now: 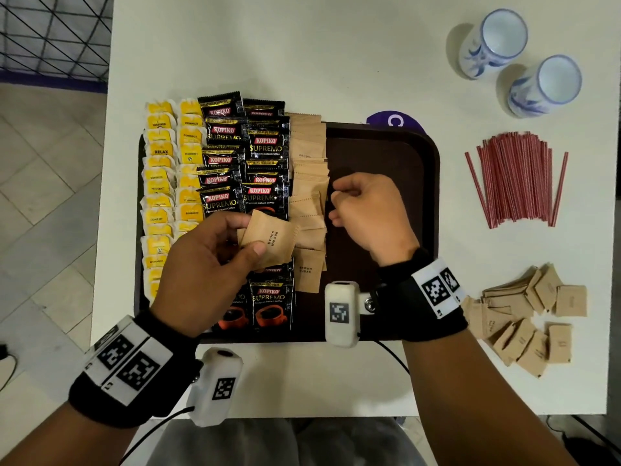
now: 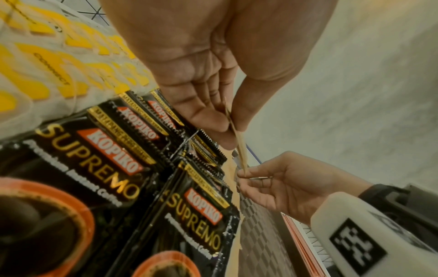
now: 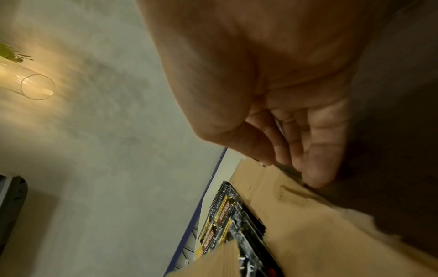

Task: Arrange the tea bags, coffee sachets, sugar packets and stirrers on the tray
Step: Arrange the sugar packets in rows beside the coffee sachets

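Observation:
A dark brown tray (image 1: pixel 386 156) holds two columns of yellow tea bags (image 1: pixel 168 183), two columns of black coffee sachets (image 1: pixel 248 163) and one column of brown sugar packets (image 1: pixel 307 153). My left hand (image 1: pixel 248 237) hovers over the tray's near left and pinches a small stack of sugar packets (image 1: pixel 272 238) between thumb and fingers; the stack (image 2: pixel 239 148) shows edge-on in the left wrist view. My right hand (image 1: pixel 334 193) is curled beside the sugar column. Its thumb and forefinger pinch the right edge of a packet (image 3: pixel 296 224) lying there. Red stirrers (image 1: pixel 517 176) lie on the table to the right.
A heap of loose sugar packets (image 1: pixel 531 321) lies on the white table at the near right. Two blue-and-white cups (image 1: pixel 494 42) (image 1: pixel 547 85) stand at the far right. The tray's right half is bare. The table ends just left of the tray and close in front of it.

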Demonstrator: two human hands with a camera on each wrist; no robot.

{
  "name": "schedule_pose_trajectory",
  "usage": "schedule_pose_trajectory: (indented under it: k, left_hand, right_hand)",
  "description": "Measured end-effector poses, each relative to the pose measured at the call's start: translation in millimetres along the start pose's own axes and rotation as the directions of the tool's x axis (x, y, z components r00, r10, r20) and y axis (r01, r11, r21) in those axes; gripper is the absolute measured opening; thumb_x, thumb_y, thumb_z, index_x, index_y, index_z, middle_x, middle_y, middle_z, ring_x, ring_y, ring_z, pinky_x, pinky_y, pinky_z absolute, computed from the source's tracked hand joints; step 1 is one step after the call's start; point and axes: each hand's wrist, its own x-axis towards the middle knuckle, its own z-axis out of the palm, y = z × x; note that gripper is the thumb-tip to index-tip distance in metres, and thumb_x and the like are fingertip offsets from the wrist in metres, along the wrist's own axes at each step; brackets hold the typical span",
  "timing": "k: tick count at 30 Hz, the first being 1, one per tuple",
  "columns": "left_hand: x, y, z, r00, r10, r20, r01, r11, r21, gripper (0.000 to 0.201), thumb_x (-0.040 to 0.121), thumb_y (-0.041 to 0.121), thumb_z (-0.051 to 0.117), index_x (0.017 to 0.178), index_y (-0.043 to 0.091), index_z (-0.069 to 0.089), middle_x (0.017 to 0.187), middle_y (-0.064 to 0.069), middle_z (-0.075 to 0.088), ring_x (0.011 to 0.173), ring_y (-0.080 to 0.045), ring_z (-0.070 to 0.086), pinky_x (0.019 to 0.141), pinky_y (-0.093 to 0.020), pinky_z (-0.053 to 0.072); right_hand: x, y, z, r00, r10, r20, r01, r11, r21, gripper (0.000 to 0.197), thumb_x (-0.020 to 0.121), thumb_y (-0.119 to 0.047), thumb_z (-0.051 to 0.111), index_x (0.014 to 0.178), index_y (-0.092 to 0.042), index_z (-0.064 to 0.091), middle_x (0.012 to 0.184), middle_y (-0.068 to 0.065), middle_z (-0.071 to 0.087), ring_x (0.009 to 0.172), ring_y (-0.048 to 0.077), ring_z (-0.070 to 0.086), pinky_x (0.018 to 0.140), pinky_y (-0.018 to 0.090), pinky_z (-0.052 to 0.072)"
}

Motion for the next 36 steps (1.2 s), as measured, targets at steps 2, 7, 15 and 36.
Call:
schedule_pose_trajectory:
  k: [2,7,15,36]
  left_hand:
    - [0,-1,0,1.000,-0.003,0.001,0.003,1.000,-0.007,0.029,0.085,0.011,0.071,0.104,0.031,0.063,0.093,0.006,0.073,0.081,-0.014,0.072,0.063,-0.024,0.054]
    - [0,0,4,1.000,0.008,-0.017,-0.008,1.000,0.004,0.030,0.085,0.013,0.071,0.103,0.034,0.062,0.094,0.007,0.072,0.080,-0.012,0.071,0.063,-0.025,0.054]
    - [-1,0,4,1.000,0.019,-0.019,-0.018,0.999,0.028,0.028,0.085,0.013,0.071,0.104,0.033,0.062,0.091,0.008,0.072,0.078,-0.011,0.070,0.059,-0.026,0.055]
    - [-2,-13,-3,1.000,0.011,-0.022,-0.011,1.000,0.011,0.029,0.086,0.015,0.071,0.107,0.032,0.063,0.099,0.004,0.073,0.081,-0.018,0.073,0.069,-0.043,0.058]
  right_hand:
    - [-8,9,-2,1.000,-0.009,-0.001,0.009,1.000,-0.014,0.010,0.085,-0.025,0.065,0.084,-0.035,0.064,0.087,-0.002,0.073,0.086,0.017,0.073,0.083,0.043,0.060]
    - [-30,23,1,0.996,-0.084,-0.033,0.079,0.988,-0.136,0.016,0.086,-0.031,0.074,0.099,-0.025,0.067,0.084,-0.006,0.068,0.073,0.005,0.065,0.067,0.022,0.055]
    - [-23,12,13,0.924,-0.381,-0.002,0.365,0.886,-0.285,0.049,0.091,-0.018,0.065,0.138,-0.033,0.057,0.102,-0.001,0.050,0.085,0.017,0.058,0.082,0.039,0.056]
    - [-11,1,21,0.940,-0.337,0.058,0.337,0.885,-0.322,0.032,0.083,-0.006,0.062,0.113,-0.017,0.063,0.102,0.001,0.050,0.084,0.021,0.059,0.079,0.041,0.055]
